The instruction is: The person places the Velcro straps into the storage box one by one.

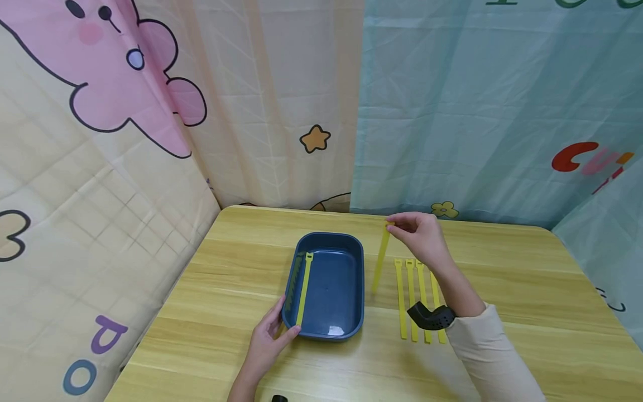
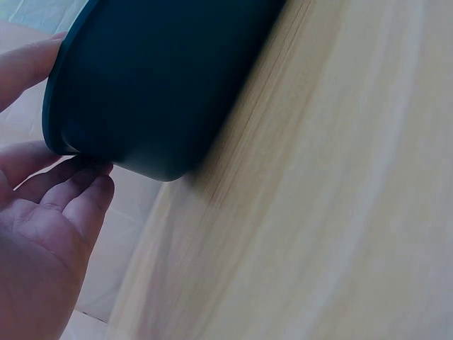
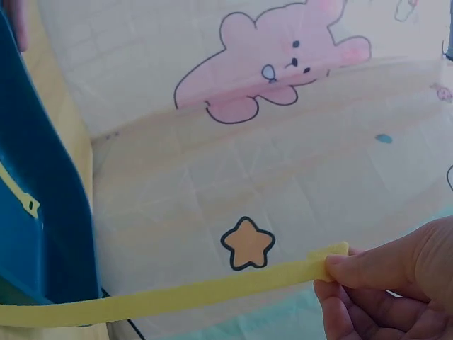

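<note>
My right hand (image 1: 419, 237) pinches a yellow cable tie (image 1: 381, 258) by its head end between thumb and fingers. The strap hangs down beside the right wall of a blue plastic tray (image 1: 363, 285), and the right wrist view shows it stretching leftward across the tray's end. One cable tie lies lengthwise inside the tray, near its left wall. At the tray's near left corner my left hand (image 1: 265, 341) grips the rim, thumb on the edge. Its fingers (image 2: 85, 202) bend against the outer wall in the left wrist view.
Several more yellow cable ties (image 1: 402, 301) lie side by side on the wooden table (image 1: 231, 262), right of the tray and partly behind my right forearm. A black wrist camera mount (image 1: 431, 317) sits at my right cuff. Printed curtains (image 1: 281, 100) hang behind and beside the table.
</note>
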`<state>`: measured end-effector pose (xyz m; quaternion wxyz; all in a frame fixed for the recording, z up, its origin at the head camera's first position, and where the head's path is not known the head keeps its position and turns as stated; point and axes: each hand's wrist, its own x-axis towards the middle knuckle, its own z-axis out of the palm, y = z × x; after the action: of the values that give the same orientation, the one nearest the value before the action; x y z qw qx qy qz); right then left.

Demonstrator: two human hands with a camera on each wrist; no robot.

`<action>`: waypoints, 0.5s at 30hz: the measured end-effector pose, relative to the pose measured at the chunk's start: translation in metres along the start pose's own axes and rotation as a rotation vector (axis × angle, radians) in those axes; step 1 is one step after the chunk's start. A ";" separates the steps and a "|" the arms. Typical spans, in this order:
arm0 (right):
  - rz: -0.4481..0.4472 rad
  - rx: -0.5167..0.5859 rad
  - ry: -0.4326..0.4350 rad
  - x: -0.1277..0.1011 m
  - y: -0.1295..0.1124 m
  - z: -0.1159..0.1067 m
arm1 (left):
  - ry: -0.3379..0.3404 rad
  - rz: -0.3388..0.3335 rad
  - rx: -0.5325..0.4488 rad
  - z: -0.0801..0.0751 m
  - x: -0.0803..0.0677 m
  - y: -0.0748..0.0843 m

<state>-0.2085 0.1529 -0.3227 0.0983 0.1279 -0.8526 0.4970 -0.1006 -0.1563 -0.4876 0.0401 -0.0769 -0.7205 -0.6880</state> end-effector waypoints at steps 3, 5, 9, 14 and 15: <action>-0.010 0.012 0.009 0.000 -0.007 -0.002 | 0.000 0.003 0.003 0.000 0.000 0.000; -0.010 0.012 0.012 0.000 -0.011 -0.003 | 0.000 0.004 0.002 0.000 0.000 0.000; -0.008 0.012 0.014 -0.001 -0.018 -0.005 | 0.002 0.002 0.005 0.000 0.000 0.000; -0.034 0.025 0.016 -0.002 -0.025 -0.006 | 0.000 -0.005 0.009 0.000 0.000 0.001; -0.039 0.023 0.017 -0.002 -0.026 -0.005 | -0.002 -0.005 0.007 0.000 -0.001 0.001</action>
<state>-0.1982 0.1456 -0.2993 0.1136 0.1414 -0.8434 0.5058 -0.0999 -0.1568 -0.4867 0.0380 -0.0756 -0.7232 -0.6854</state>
